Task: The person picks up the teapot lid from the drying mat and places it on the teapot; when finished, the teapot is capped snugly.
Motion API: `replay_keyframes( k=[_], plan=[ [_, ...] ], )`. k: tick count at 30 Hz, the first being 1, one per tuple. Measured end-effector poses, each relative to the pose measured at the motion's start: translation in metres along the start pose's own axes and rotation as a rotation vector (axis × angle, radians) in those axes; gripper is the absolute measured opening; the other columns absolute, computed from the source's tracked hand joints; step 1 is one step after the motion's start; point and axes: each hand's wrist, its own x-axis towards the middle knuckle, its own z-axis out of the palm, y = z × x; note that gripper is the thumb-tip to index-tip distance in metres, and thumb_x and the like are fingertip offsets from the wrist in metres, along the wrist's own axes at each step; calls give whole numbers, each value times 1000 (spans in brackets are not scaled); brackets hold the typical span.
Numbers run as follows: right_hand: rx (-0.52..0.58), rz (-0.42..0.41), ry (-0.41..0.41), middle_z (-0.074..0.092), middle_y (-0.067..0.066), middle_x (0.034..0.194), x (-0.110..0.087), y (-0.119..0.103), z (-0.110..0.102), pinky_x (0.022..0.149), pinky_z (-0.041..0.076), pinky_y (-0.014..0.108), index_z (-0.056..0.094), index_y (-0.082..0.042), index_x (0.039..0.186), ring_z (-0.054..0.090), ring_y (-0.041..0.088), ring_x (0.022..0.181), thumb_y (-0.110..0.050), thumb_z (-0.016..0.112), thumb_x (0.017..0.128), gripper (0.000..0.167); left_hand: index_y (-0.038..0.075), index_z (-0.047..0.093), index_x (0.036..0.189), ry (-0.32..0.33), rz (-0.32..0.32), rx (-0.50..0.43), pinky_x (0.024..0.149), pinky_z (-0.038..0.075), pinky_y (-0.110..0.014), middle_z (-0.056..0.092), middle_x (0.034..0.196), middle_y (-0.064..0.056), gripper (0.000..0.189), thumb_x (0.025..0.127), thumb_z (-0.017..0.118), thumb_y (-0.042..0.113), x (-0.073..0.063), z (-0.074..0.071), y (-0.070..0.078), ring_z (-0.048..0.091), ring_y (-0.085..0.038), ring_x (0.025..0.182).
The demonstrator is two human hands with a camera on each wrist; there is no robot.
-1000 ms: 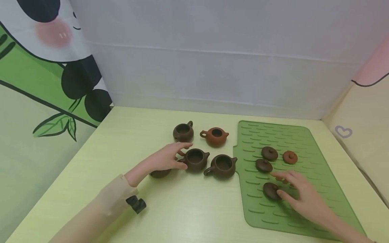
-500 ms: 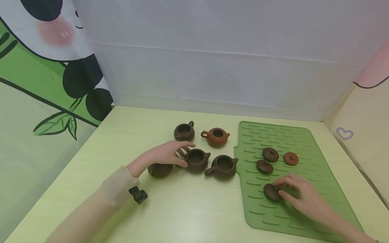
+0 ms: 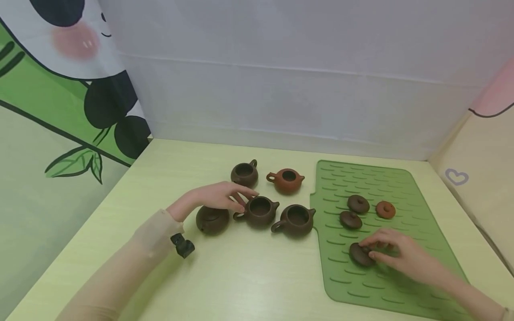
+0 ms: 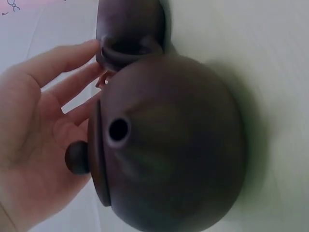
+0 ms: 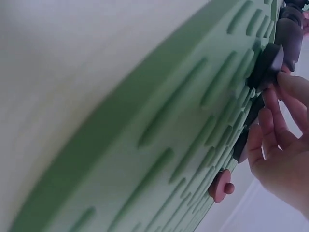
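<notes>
My left hand [image 3: 218,195] reaches over a dark brown lidded teapot [image 3: 212,223], its fingers extended to the rim and handle of a lidless dark teapot [image 3: 260,219]. In the left wrist view, the fingertips appear to touch that second pot near its handle, while the lidded teapot [image 4: 178,145] fills the front. On the green mat [image 3: 337,285], my right hand [image 3: 407,256] pinches the knob of a dark teapot lid [image 3: 358,255] between thumb and fingers. The lid [image 5: 267,67] appears to rest on the mat, slightly tilted.
Two dark lids, one at the back [image 3: 357,204] and one nearer [image 3: 350,220], lie beside a reddish lid [image 3: 385,210]. Other lidless teapots stand left of the mat: a reddish one [image 3: 287,186], a dark one [image 3: 299,228] and another dark one [image 3: 245,180].
My right thumb and fingers have closed on the dark lid's knob. My left hand has shifted slightly up and back, uncovering more of the lidded teapot.
</notes>
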Motion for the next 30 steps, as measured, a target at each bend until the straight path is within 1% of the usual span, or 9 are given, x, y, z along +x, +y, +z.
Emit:
replay_keyframes(
  k=[2, 5, 10, 14, 17, 22, 25, 27, 30],
  plan=[
    [17, -4, -34, 69, -19, 99, 2, 2, -3, 67, 49, 17, 69, -28, 108, 60, -6, 85, -6, 79, 80, 38, 10, 44, 149, -22, -3, -19, 95, 55, -30, 52, 147, -14, 61, 91, 65, 8, 0, -2, -1, 64, -26, 122],
    [29, -34, -73, 69, -18, 96, 7, 4, -8, 64, 48, 18, 70, -27, 108, 59, -7, 83, -6, 78, 81, 35, 10, 43, 150, -52, -13, -47, 96, 55, -30, 50, 149, -15, 66, 88, 64, 4, 0, -3, -1, 63, -27, 124],
    [28, -96, -143, 71, -14, 95, 19, 4, -17, 65, 50, 19, 71, -25, 106, 60, -7, 84, -8, 78, 82, 31, 12, 42, 150, -67, -34, -44, 97, 55, -31, 49, 149, -14, 69, 87, 66, 3, 0, -5, 0, 62, -28, 124],
    [9, -110, -200, 71, -13, 96, 34, -3, -27, 63, 50, 19, 71, -26, 105, 58, -8, 83, -12, 77, 83, 26, 13, 42, 150, -72, -38, -49, 97, 54, -31, 49, 149, -13, 68, 88, 67, 3, 1, -6, 0, 62, -28, 124],
    [-41, -114, -222, 70, -14, 94, 47, -13, -34, 61, 48, 19, 71, -26, 103, 55, -9, 81, -14, 78, 84, 23, 12, 42, 150, -79, -39, -68, 97, 55, -31, 49, 149, -14, 68, 88, 68, 2, 2, -6, -1, 62, -28, 124],
    [-70, -58, -271, 68, -16, 91, 72, -34, -42, 59, 47, 19, 72, -25, 101, 53, -8, 76, -17, 76, 85, 19, 12, 42, 150, -92, -48, -105, 96, 55, -31, 48, 150, -15, 67, 88, 67, 1, 1, -7, -2, 61, -29, 125],
    [-62, 4, -286, 66, -17, 86, 88, -46, -46, 60, 48, 18, 72, -23, 103, 53, -7, 74, -18, 74, 88, 16, 13, 42, 150, -93, -60, -111, 95, 55, -31, 48, 150, -14, 67, 88, 67, 2, 0, -8, -2, 61, -28, 125],
    [-52, 26, -264, 63, -17, 80, 98, -52, -49, 59, 48, 19, 72, -22, 102, 52, -6, 69, -18, 73, 88, 15, 14, 43, 150, -93, -61, -115, 95, 55, -31, 48, 150, -14, 67, 88, 67, 2, 0, -8, -2, 61, -28, 125],
    [-27, 29, -203, 59, -17, 73, 112, -59, -53, 57, 47, 19, 71, -23, 102, 51, -4, 64, -18, 73, 89, 14, 14, 43, 149, -94, -61, -125, 95, 55, -31, 47, 150, -13, 67, 88, 67, 3, -1, -8, 0, 61, -28, 125]
  ],
)
